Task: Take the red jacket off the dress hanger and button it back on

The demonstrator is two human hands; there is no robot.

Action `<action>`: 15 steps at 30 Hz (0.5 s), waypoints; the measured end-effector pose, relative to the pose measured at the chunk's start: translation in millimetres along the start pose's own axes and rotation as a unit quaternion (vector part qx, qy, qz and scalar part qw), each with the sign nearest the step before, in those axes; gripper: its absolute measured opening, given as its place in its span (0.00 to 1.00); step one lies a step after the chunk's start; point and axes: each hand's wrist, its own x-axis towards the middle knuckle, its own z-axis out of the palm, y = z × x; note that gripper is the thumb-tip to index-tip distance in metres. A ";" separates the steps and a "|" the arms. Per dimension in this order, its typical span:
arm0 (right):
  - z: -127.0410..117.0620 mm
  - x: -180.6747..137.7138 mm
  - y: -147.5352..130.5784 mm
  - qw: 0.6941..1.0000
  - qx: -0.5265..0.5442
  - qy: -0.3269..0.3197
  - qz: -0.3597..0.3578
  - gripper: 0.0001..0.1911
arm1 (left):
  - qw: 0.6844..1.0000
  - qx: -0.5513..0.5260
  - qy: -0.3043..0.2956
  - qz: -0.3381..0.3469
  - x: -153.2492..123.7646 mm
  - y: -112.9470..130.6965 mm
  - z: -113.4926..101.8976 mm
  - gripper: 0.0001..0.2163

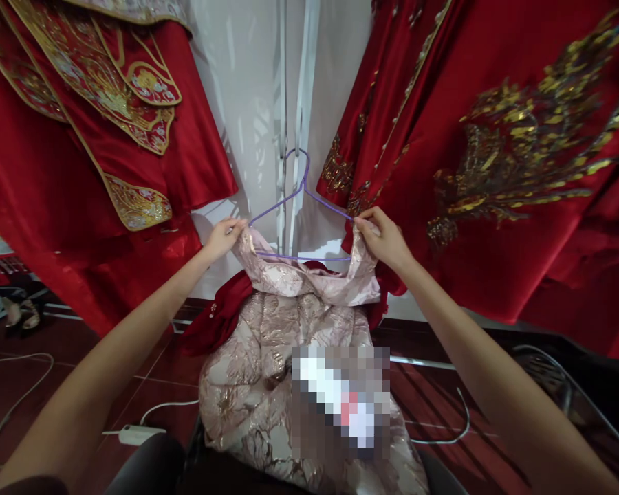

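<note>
A pale pink brocade dress (283, 330) with metallic floral patterning lies over my lap, its top raised in front of me. A thin purple hanger (303, 185) sits inside its shoulder straps, with the hook up against a white metal pole. My left hand (225, 237) pinches the left strap at the hanger's left end. At the opposite end, my right hand (384, 237) grips the right strap between thumb and fingers. A pixelated patch covers part of the skirt, so what lies there cannot be made out.
Red embroidered garments (149, 137) hang on the left, and a red gown with gold sequins (526, 158) hangs on the right. A white power strip (139, 434) and cables lie on the dark red tiled floor. Shoes (23, 313) stand at far left.
</note>
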 end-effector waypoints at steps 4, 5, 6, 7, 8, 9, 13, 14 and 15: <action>0.4 0.3 2.8 1.000 0.001 0.001 0.011 0.13 | 0.996 0.007 -0.075 0.043 10.9 17.3 -1.9 0.18; -0.6 1.0 3.1 1.000 0.000 0.000 0.012 0.14 | 0.997 -0.002 -0.073 0.027 5.1 15.2 -2.7 0.19; -1.5 1.8 3.3 1.000 -0.001 -0.002 0.013 0.14 | 0.997 -0.013 -0.071 -0.002 -4.8 10.8 -3.3 0.22; -2.1 2.4 3.2 1.000 -0.001 -0.003 0.014 0.14 | 0.997 -0.021 -0.071 -0.037 -18.4 4.7 -3.8 0.27; -2.3 2.7 3.0 1.000 -0.002 -0.001 0.015 0.14 | 0.994 -0.022 -0.079 -0.076 -35.4 -2.4 -4.1 0.34; -2.0 2.8 2.7 1.000 -0.002 -0.001 0.016 0.14 | 0.986 -0.014 -0.115 -0.120 -54.6 -10.1 -4.3 0.40; 0.7 1.6 1.1 1.000 -0.004 -0.001 0.027 0.17 | 0.935 0.012 -0.338 -0.109 -129.4 -37.5 -9.1 0.52; 0.9 1.4 0.6 1.000 -0.005 -0.002 0.030 0.17 | 0.930 0.001 -0.354 -0.098 -141.3 -42.3 -12.1 0.48; 0.7 1.3 0.2 0.999 -0.005 -0.003 0.032 0.17 | 0.929 -0.012 -0.357 -0.091 -149.0 -46.0 -15.9 0.43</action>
